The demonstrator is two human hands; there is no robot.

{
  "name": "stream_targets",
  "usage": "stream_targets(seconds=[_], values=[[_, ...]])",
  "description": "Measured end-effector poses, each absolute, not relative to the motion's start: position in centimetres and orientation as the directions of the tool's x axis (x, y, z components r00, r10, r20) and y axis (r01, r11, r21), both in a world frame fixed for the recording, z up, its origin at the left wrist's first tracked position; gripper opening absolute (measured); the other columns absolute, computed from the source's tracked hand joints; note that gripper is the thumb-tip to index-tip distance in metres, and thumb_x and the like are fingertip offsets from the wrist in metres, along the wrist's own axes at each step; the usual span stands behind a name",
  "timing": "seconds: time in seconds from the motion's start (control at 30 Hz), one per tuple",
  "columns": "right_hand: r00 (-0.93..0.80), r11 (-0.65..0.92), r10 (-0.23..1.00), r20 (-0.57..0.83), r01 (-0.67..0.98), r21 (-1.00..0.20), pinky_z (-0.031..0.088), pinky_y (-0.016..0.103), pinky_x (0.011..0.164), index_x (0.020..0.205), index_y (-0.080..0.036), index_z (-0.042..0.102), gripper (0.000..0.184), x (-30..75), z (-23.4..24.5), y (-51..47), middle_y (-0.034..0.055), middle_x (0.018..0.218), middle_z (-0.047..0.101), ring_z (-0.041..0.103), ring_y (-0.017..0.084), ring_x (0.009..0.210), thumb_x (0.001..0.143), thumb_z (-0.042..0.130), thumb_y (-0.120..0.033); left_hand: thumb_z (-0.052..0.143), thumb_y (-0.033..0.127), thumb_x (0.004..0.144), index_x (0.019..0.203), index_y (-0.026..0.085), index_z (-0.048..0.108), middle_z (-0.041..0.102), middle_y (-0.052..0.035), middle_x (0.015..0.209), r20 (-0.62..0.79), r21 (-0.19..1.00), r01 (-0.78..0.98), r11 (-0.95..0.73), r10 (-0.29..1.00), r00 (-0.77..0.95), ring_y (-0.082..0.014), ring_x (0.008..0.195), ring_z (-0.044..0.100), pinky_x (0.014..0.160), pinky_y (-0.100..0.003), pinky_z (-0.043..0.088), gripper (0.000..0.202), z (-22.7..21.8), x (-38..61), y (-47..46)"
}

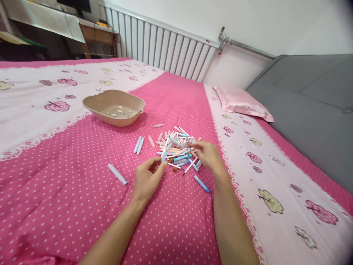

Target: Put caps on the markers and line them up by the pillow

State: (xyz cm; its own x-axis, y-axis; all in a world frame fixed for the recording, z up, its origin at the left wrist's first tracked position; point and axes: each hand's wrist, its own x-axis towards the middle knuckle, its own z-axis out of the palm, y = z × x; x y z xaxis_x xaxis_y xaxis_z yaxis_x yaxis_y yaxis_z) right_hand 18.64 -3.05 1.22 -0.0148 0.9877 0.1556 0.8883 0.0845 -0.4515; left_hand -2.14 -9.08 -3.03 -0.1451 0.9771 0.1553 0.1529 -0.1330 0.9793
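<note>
A pale blue marker (164, 154) stands tilted up between the thumb and fingers of my left hand (148, 177), at the near left side of a heap. The heap (176, 149) is a loose mix of pink, peach, blue and teal markers and thin white-handled paintbrushes. My right hand (207, 156) is at the heap's right edge, its thumb and fingers pinched together; what is between them is hard to make out. Two lavender markers (140, 146) lie side by side left of the heap. A grey-lavender marker (117, 174) and a blue marker (202, 183) lie apart nearer me.
A beige plastic basin (113, 119) with a few small white pieces inside stands on the pink dotted bedspread (171, 228), beyond the heap to the left. Farther off are a pink pillow (242, 102), a grey headboard (309, 106) and a white radiator (160, 38).
</note>
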Motion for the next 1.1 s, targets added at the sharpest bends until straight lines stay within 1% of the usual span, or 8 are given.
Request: stream_targets(seconds=[0.13, 0.43, 0.57, 0.67, 0.77, 0.87, 0.97, 1.1], values=[[-0.084, 0.194, 0.966, 0.244, 0.861, -0.471, 0.049, 0.031, 0.082, 0.098, -0.021, 0.069, 0.026, 17.4, 1.6, -3.4, 0.0029, 0.095, 0.072, 0.067, 0.019, 0.089, 0.078, 0.056, -0.012, 0.063, 0.038, 0.075, 0.087, 0.014, 0.069, 0.065, -0.0004, 0.067, 0.221, 0.96, 0.213, -0.181, 0.958, -0.181, -0.0098, 0.053, 0.049, 0.053, -0.022, 0.041, 0.027, -2.7, -2.1, -9.3], [-0.4, 0.532, 0.846, 0.352, 0.672, -0.516, 0.046, 0.032, 0.081, 0.103, -0.017, 0.065, 0.024, 11.2, 1.1, -5.7, 0.0064, 0.097, 0.069, 0.063, 0.019, 0.085, 0.081, 0.055, -0.015, 0.065, 0.024, 0.075, 0.083, 0.017, 0.068, 0.063, 0.0021, 0.065, 0.6, 0.785, 0.356, -0.506, 0.765, -0.236, -0.0079, 0.054, 0.051, 0.056, -0.021, 0.045, 0.01, 0.9, -3.1, -10.9], [-0.557, 0.648, 0.757, 0.343, 0.573, -0.502, 0.044, 0.031, 0.086, 0.112, -0.017, 0.058, 0.027, 7.0, -0.1, -8.3, 0.0073, 0.106, 0.064, 0.058, 0.02, 0.098, 0.087, 0.049, -0.02, 0.068, 0.024, 0.074, 0.085, 0.017, 0.069, 0.066, 0.001, 0.071, 0.567, 0.822, 0.311, -0.478, 0.737, -0.367, -0.0085, 0.059, 0.056, 0.058, -0.021, 0.048, 0.013, 3.8, -5.5, -11.8], [-0.66, 0.713, 0.696, 0.285, 0.585, -0.386, 0.043, 0.031, 0.083, 0.114, -0.022, 0.055, 0.026, 3.7, -0.9, -9.9, 0.0051, 0.107, 0.062, 0.056, 0.02, 0.095, 0.089, 0.049, -0.027, 0.07, 0.027, 0.073, 0.085, 0.018, 0.07, 0.067, 0.0008, 0.071, 0.498, 0.867, 0.278, -0.413, 0.712, -0.495, -0.0087, 0.06, 0.058, 0.059, -0.021, 0.049, 0.015, 5.0, -7.7, -12.0], [-0.658, 0.698, 0.715, 0.234, 0.688, -0.197, 0.042, 0.031, 0.074, 0.107, -0.024, 0.057, 0.022, 1.1, -1.3, -10.5, 0.0046, 0.095, 0.061, 0.055, 0.02, 0.086, 0.09, 0.048, -0.035, 0.07, 0.03, 0.072, 0.087, 0.018, 0.071, 0.068, -0.0002, 0.072, 0.462, 0.886, 0.265, -0.381, 0.672, -0.579, -0.0099, 0.06, 0.059, 0.059, -0.023, 0.049, 0.019, 5.2, -9.5, -11.9], [-0.639, 0.661, 0.743, 0.2, 0.748, -0.067, 0.04, 0.029, 0.064, 0.102, -0.022, 0.057, 0.019, -0.3, -1.3, -10.4, 0.0035, 0.08, 0.059, 0.054, 0.019, 0.073, 0.092, 0.041, -0.027, 0.07, 0.033, 0.072, 0.087, 0.018, 0.071, 0.067, -0.0008, 0.072, 0.44, 0.897, 0.26, -0.357, 0.677, -0.59, -0.0107, 0.061, 0.059, 0.059, -0.024, 0.05, 0.022, 5.0, -10.5, -11.6], [-0.574, 0.599, 0.79, 0.216, 0.797, -0.073, 0.04, 0.029, 0.064, 0.101, -0.02, 0.056, 0.018, -0.4, -0.4, -10.4, 0.004, 0.081, 0.061, 0.055, 0.019, 0.073, 0.09, 0.042, -0.022, 0.07, 0.034, 0.072, 0.087, 0.017, 0.071, 0.067, -0.0011, 0.072, 0.42, 0.908, 0.258, -0.331, 0.707, -0.569, -0.0107, 0.059, 0.058, 0.056, -0.024, 0.049, 0.023, 4.8, -10.9, -11.4], [-0.311, 0.362, 0.907, 0.285, 0.921, -0.147, 0.042, 0.03, 0.071, 0.106, -0.02, 0.058, 0.023, 1.3, 1.9, -9.6, 0.0064, 0.089, 0.066, 0.059, 0.021, 0.083, 0.09, 0.043, -0.027, 0.069, 0.034, 0.072, 0.087, 0.017, 0.071, 0.067, -0.0006, 0.069, 0.396, 0.918, 0.241, -0.314, 0.729, -0.559, -0.0095, 0.054, 0.057, 0.052, -0.022, 0.047, 0.023, 5.0, -11.2, -11.5]])
